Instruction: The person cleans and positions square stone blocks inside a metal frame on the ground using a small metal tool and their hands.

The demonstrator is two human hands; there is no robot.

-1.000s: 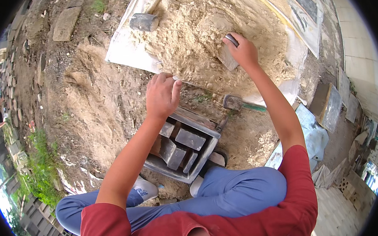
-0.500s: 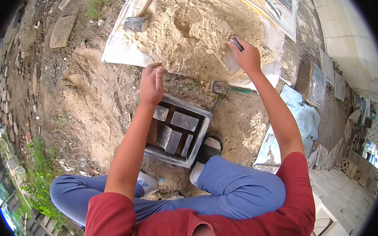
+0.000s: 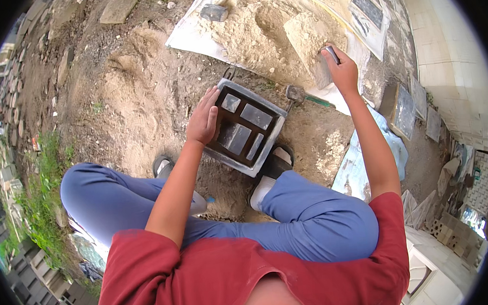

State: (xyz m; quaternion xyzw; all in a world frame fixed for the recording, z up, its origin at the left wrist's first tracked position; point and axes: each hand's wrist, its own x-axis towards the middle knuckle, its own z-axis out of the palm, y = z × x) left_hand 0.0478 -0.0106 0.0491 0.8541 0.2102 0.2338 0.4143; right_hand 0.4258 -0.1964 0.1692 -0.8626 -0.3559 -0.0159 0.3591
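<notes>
I squat over a grey metal block mould with several square compartments, set on sandy ground between my feet. My left hand rests on the mould's left rim, fingers laid over the edge. My right hand is stretched out to the right and grips the dark handle of a trowel, whose blade carries a load of pale sandy mix. The trowel is at the edge of a heap of the same mix on a white sheet.
A hammer-like tool with a green handle lies right of the mould. A grey block sits on the sheet at the top. Flat grey slabs lean at the right. Grass and stacked blocks line the left.
The mould now lies closer in front of me. My left hand went from beside the mould's top to resting on its left rim. My right hand keeps the trowel, now loaded with mix.
</notes>
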